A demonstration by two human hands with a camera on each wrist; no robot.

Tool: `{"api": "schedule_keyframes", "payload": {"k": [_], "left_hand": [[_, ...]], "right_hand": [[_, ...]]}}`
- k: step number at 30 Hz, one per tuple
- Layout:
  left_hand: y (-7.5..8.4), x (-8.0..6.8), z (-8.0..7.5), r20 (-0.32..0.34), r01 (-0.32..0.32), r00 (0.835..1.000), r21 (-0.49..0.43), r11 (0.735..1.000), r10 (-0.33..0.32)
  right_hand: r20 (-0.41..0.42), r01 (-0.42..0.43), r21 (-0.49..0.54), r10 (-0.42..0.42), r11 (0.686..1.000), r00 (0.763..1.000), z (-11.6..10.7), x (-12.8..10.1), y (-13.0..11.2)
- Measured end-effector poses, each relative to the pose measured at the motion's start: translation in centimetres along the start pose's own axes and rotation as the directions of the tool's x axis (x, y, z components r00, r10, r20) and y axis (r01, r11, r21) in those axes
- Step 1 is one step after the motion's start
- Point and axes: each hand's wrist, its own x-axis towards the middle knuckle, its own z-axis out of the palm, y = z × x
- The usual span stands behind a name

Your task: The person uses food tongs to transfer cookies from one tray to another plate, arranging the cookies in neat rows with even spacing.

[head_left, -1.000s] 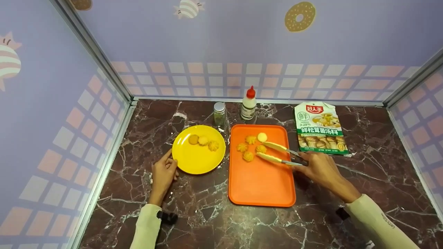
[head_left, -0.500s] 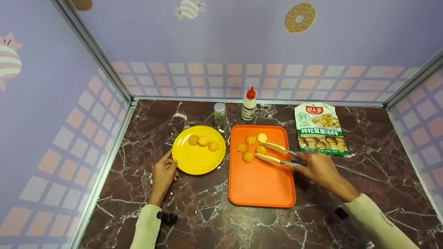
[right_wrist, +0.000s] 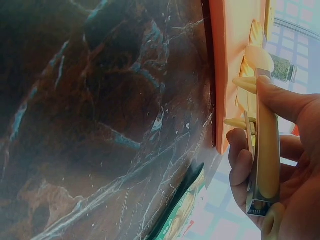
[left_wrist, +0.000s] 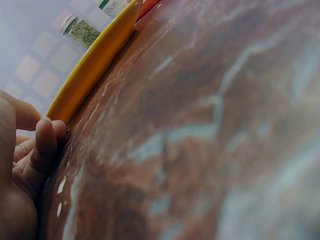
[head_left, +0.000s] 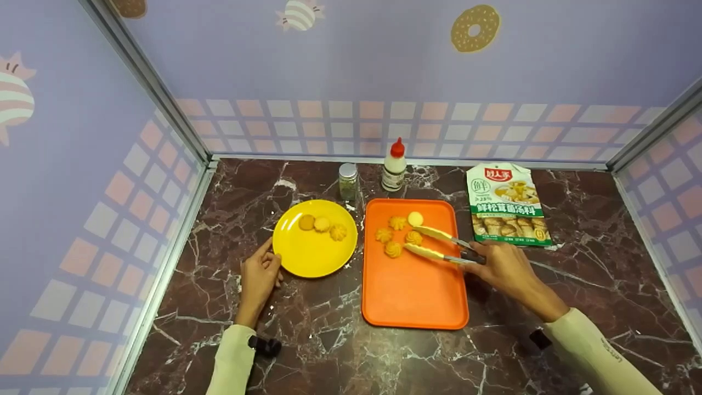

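Note:
On the left, my left hand pinches the near-left rim of a yellow plate between thumb and fingers. Three cookies lie on that plate, among them a flower-shaped cookie. My right hand grips a pair of metal tongs with pale yellow tips over an orange tray. The tips stand apart on either side of a swirl cookie; whether they touch it I cannot tell. Several other cookies lie in the tray, including a pale round cookie. In the right wrist view, thumb and fingers wrap the tongs.
Behind the plate stands a glass jar of green herbs. A squeeze bottle with a red cap is behind the tray. To the right, a green-and-white food packet lies on the dark marbled table. Patterned panels enclose the back and sides.
The tongs' near arm has shifted very slightly left, so the tips look a little wider apart. The left hand, plate and cookies have not visibly moved.

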Motion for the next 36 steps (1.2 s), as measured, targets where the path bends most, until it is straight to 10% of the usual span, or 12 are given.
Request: {"api": "schedule_keyframes", "payload": {"k": [36], "left_hand": [[-0.02,0.07,-0.09,0.019,0.009,1.000,0.008,1.000,-0.009]], "right_hand": [[-0.071,0.055,0.002,-0.054,0.999,0.996,-0.22,-0.31,-0.32]]}}
